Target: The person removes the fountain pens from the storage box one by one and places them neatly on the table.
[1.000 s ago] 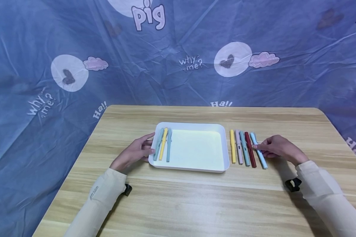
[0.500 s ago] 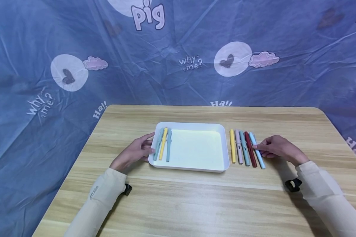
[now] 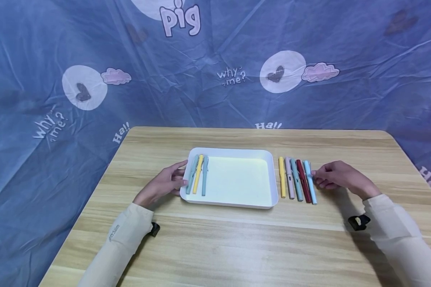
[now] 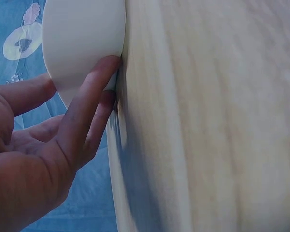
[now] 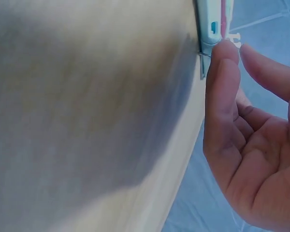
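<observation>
A light-blue pen (image 3: pixel 310 184) lies at the right end of a row on the table, beside a dark red pen (image 3: pixel 304 182). My right hand (image 3: pixel 339 178) is just right of the light-blue pen, fingertips at its side. In the right wrist view the thumb stands apart from the index finger, with nothing held between them. My left hand (image 3: pixel 164 183) holds the left end of the white tray (image 3: pixel 237 179), its thumb at the rim and other fingers against the outer wall. Inside the tray's left side lie a yellow pen (image 3: pixel 198 174) and two teal pens (image 3: pixel 204 176).
Farther left in the row, close to the tray's right wall, are a second yellow pen (image 3: pixel 281 177), a pale purple pen (image 3: pixel 289 178) and another teal pen (image 3: pixel 296 180). Behind the wooden table (image 3: pixel 237 243) hangs a blue printed cloth (image 3: pixel 201 103).
The light-blue pen has shifted left and straightened alongside the dark red one. My right hand has let go of it and drawn slightly right. The left hand and tray stay put.
</observation>
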Action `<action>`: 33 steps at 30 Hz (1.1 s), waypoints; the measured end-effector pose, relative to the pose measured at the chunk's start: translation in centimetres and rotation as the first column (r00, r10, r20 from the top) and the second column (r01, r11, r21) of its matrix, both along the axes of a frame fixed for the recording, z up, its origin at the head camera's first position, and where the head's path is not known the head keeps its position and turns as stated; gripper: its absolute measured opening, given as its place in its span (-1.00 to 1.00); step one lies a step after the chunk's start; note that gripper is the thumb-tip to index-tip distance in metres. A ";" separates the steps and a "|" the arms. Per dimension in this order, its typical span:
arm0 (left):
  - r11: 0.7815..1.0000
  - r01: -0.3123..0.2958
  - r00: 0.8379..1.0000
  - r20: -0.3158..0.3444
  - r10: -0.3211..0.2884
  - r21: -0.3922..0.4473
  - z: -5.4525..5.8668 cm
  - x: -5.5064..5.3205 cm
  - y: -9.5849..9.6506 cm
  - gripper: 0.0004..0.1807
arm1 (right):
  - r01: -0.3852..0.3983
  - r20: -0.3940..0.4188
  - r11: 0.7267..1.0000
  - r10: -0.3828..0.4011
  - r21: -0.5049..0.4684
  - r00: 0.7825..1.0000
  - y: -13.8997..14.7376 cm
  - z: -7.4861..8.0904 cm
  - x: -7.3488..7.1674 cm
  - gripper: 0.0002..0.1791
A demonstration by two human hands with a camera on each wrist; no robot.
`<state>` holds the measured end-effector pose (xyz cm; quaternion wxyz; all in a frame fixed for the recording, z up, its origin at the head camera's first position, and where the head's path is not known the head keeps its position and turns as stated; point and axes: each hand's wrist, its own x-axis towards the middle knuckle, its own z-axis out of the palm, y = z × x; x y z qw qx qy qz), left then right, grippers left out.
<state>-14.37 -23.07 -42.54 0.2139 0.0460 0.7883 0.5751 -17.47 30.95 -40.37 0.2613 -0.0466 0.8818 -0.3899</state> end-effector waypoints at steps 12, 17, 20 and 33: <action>1.000 0.020 1.000 -0.012 -0.020 0.000 0.0 0.2 -0.2 -0.17 | 0.036 -0.115 0.993 -0.049 -0.115 0.992 -0.6 1.3 0.0 -0.30; 1.000 0.019 1.000 -0.016 -0.019 0.002 0.0 0.1 -0.3 -0.17 | 0.035 -0.138 0.985 -0.059 -0.170 0.989 -1.2 2.2 -0.3 -0.25; 1.000 0.021 1.000 -0.021 -0.021 0.001 0.1 0.1 -0.3 -0.17 | 0.026 -0.140 0.980 -0.054 -0.195 0.989 -1.9 2.8 -0.4 -0.26; 1.000 0.021 1.000 -0.018 -0.021 -0.009 0.2 0.1 -0.2 -0.18 | -0.020 -0.098 0.974 -0.002 -0.227 0.995 -6.5 4.5 -1.7 -0.25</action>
